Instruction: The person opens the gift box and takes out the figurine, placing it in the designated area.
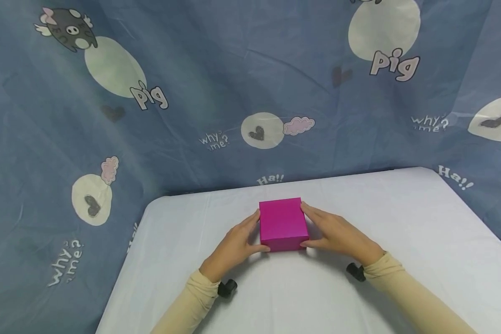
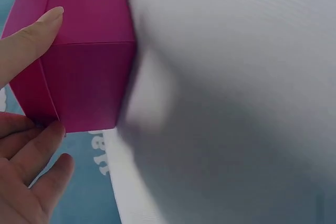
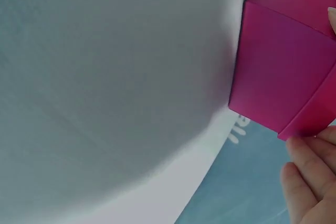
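A magenta cardboard box [image 1: 281, 222] stands on the white table [image 1: 405, 232], near its far edge. My left hand [image 1: 238, 243] lies flat against the box's left side, thumb at the lower front corner. My right hand [image 1: 336, 234] mirrors it on the right side, fingers straight along the wall. In the left wrist view the box [image 2: 84, 66] fills the upper left, with the thumb on one face and the left hand's fingers [image 2: 26, 156] at its lower corner. In the right wrist view the box [image 3: 283, 72] sits at the upper right, the right hand's fingers [image 3: 310, 182] just below it.
A blue cloth [image 1: 234, 69] printed with pigs, hearts and words hangs behind and beside the table. The table's left edge and far edge lie close to the box. White tabletop stretches to the right and towards me. Small black wrist mounts [image 1: 227, 287] show under both sleeves.
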### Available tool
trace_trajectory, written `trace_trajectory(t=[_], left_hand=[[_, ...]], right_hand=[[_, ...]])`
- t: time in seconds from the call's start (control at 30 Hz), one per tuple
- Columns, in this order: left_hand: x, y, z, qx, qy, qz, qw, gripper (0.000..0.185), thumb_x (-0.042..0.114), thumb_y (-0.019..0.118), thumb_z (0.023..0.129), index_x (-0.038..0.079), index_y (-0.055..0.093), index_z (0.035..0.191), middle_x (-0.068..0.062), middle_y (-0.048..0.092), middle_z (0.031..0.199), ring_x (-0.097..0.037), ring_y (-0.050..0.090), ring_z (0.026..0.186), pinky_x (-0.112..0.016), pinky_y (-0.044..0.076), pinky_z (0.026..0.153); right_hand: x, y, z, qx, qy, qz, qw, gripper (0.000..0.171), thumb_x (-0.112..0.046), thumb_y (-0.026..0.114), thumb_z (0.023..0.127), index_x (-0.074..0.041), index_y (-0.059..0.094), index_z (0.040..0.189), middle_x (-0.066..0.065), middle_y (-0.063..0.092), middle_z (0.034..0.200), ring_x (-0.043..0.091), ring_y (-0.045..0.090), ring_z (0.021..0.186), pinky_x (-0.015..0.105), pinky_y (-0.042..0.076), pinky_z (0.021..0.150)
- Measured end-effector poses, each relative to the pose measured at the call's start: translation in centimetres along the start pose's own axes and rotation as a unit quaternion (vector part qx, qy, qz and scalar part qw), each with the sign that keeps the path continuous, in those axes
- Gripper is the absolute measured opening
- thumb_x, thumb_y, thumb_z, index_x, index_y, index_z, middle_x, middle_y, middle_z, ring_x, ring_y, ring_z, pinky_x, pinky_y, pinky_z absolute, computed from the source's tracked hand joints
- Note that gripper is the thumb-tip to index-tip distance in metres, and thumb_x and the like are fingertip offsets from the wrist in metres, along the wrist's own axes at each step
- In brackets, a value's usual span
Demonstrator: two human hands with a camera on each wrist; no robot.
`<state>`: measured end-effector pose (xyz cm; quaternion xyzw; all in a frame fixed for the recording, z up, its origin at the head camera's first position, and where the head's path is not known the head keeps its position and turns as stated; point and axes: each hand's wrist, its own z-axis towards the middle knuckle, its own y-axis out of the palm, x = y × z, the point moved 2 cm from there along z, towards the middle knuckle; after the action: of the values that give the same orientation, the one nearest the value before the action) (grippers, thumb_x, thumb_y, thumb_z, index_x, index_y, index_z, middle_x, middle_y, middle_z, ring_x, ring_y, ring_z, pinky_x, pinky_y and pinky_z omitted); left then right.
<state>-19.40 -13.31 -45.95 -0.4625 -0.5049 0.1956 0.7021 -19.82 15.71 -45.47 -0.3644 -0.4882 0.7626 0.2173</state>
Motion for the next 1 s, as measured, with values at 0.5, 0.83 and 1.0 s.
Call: trace_trajectory(t=[0.5,0.83,1.0], left_hand=[[1.2,-5.1,0.6,0.074,0.028,-0.099,0.9919,0.084,0.010,0.085,0.085,0.006,0.042,0.157,-0.011,0.056,0.153,-0.028,0.060,0.137,-0.044,0.055,0.108],[0.8,-7.2,-0.7,0.178,-0.003,-0.104,0.9785,0.037,0.017,0.069,0.100,0.009,0.068,0.136,-0.008,0.073,0.132,-0.027,0.071,0.120,-0.049,0.056,0.104],[0.7,-8.1,-1.6,0.246,-0.010,-0.075,0.9664,0.022,0.018,0.072,0.098,0.009,0.079,0.116,-0.007,0.080,0.110,-0.025,0.076,0.105,-0.044,0.061,0.084]], right_hand=[[-1.9,-3.3,2.4,0.057,0.031,0.094,0.994,0.095,-0.052,0.075,0.091,-0.016,0.026,0.165,0.007,0.036,0.168,0.029,0.042,0.152,0.052,0.044,0.118],[-4.1,-3.9,4.8,0.167,0.004,0.046,0.985,0.046,-0.017,0.071,0.099,-0.002,0.061,0.142,0.016,0.071,0.131,0.031,0.073,0.116,0.046,0.061,0.094],[-6.0,-3.8,6.2,0.184,0.029,0.050,0.981,0.036,-0.022,0.069,0.101,-0.005,0.070,0.132,0.013,0.077,0.118,0.023,0.079,0.088,0.037,0.065,0.078]])
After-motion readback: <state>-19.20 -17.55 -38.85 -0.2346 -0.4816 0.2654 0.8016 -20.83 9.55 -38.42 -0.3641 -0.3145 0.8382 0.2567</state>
